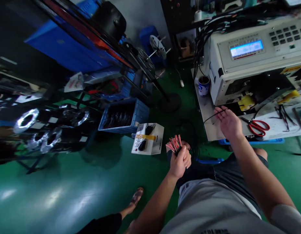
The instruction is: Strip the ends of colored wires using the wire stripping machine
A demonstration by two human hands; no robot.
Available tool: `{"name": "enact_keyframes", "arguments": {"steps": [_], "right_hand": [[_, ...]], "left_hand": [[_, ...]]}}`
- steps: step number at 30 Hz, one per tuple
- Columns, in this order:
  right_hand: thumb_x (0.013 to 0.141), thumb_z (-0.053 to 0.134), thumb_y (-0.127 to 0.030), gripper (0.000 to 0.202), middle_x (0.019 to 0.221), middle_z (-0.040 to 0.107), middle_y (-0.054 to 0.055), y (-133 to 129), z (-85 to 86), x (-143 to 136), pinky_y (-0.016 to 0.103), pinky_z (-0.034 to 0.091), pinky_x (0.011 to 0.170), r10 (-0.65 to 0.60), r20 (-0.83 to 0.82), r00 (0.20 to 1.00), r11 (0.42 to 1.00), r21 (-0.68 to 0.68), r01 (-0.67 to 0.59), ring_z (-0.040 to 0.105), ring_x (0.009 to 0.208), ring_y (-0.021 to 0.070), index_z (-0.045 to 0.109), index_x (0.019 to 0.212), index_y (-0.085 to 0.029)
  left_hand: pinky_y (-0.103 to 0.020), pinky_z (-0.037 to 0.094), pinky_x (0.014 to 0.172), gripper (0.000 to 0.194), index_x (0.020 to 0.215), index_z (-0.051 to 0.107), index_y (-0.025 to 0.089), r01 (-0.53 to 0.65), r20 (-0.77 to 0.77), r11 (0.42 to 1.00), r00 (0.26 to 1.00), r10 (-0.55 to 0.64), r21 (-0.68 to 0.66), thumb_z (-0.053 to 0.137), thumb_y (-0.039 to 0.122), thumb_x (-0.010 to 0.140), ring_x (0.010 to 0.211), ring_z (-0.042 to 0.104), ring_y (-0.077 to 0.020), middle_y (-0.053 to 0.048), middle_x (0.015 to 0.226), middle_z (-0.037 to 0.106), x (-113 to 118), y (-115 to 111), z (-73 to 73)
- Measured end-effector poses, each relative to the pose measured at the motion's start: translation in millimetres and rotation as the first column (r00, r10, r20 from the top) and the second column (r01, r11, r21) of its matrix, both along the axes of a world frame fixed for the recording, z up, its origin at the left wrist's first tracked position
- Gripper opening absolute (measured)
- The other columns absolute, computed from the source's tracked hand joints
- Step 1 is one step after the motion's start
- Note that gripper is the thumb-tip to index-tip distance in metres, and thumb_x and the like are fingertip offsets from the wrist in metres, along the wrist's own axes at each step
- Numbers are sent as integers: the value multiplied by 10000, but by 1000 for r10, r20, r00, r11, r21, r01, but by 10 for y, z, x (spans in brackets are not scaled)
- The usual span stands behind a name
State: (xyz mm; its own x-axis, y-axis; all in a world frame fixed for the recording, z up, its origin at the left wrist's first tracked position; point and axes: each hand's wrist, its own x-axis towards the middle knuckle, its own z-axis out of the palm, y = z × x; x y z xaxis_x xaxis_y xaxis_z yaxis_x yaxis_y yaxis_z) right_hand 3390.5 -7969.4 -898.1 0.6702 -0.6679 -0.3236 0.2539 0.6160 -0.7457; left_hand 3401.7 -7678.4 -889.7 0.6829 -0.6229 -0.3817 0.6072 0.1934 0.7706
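Note:
A bundle of cables [175, 144] with stripped red and pale wire ends is in my left hand [181, 162], its fingers wrapped round it. On the right, my right hand [228, 123] is turned palm up over the metal edge of the bench, fingers loosely extended. One short black cable [212, 116] lies at its fingers, seemingly pinched near one end. Just right of that hand are scissors with red handles [259, 126]. Behind it stands a white machine [248, 55] with a lit display, keypad and yellow parts at its front opening.
A blue-and-white cup [203, 86] stands on the bench [209, 128]. On the floor are a white box [155, 139] and a blue crate [123, 117]. A black stand [168, 100] rises behind them. Wrapped coils [26, 120] sit on the left rack. Another person's foot [137, 196] shows below.

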Motion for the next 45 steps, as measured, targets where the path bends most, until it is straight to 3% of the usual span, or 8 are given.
{"name": "enact_keyframes", "arguments": {"steps": [14, 23, 30, 32, 35, 37, 40, 45], "right_hand": [[987, 555, -264, 185, 996, 803, 99, -22, 85, 44, 302, 649, 797, -142, -2, 990, 985, 97, 141, 794, 930, 198, 705, 1046, -173], [1095, 522, -458, 337, 687, 646, 1, -161, 57, 64, 345, 645, 760, -215, -41, 976, 973, 72, 218, 714, 700, 177, 623, 888, -211], [984, 604, -718, 480, 598, 494, -32, 537, 0, -105, 354, 571, 659, 75, -112, 991, 984, -153, -92, 555, 555, 173, 604, 846, -258], [976, 590, -755, 529, 568, 507, -24, 859, 71, -282, 333, 523, 606, 335, -199, 921, 891, -250, -379, 525, 530, 171, 635, 827, -250], [1023, 564, -701, 525, 669, 653, 26, 1226, 189, -559, 330, 516, 650, 683, -322, 656, 499, -451, -740, 596, 619, 188, 702, 847, -225], [1093, 492, -588, 474, 824, 737, 60, 1356, 236, -682, 338, 528, 732, 741, -374, 557, 278, -584, -763, 657, 725, 203, 729, 922, -214], [1148, 388, -445, 443, 941, 768, 91, 1407, 244, -749, 331, 502, 755, 705, -448, 549, 114, -693, -712, 694, 788, 208, 734, 1029, -197], [1154, 402, -381, 409, 902, 763, 98, 1366, 251, -738, 313, 442, 697, 616, -553, 561, -62, -744, -666, 696, 769, 207, 740, 1028, -188]], "left_hand": [[-188, 257, 324, 474, 766, 468, 229, -2, -12, 1000, 1000, 2, 24, 813, 511, 926, 309, 315, -63, 120, 444, 366, 4, 37, -25], [-189, 247, 310, 560, 742, 427, 238, -5, -10, 997, 1000, 6, 77, 860, 571, 865, 317, 279, -54, 120, 462, 379, 18, 18, 43], [-183, 273, 323, 614, 729, 411, 240, 6, -3, 997, 1000, -5, 82, 913, 584, 807, 328, 284, -48, 121, 473, 386, 55, -25, 111], [-182, 269, 326, 635, 715, 405, 239, 25, 12, 998, 1000, -26, 63, 929, 590, 783, 329, 278, -47, 123, 462, 373, 73, -19, 106], [-190, 258, 315, 645, 706, 437, 234, 38, 28, 998, 999, -40, 57, 952, 622, 725, 326, 289, -50, 120, 460, 380, 98, 6, 74], [-196, 253, 314, 627, 728, 497, 225, 19, 21, 995, 1000, -21, 97, 967, 636, 681, 344, 326, -53, 104, 503, 432, 111, 25, 53], [-197, 250, 332, 609, 767, 568, 212, 1, -4, 989, 1000, 0, 146, 981, 640, 636, 381, 362, -57, 84, 560, 477, 122, 39, 42], [-213, 239, 347, 537, 756, 583, 204, -3, 10, 988, 1000, 2, 157, 952, 590, 695, 397, 338, -69, 83, 544, 433, 94, 2, 53]]}}
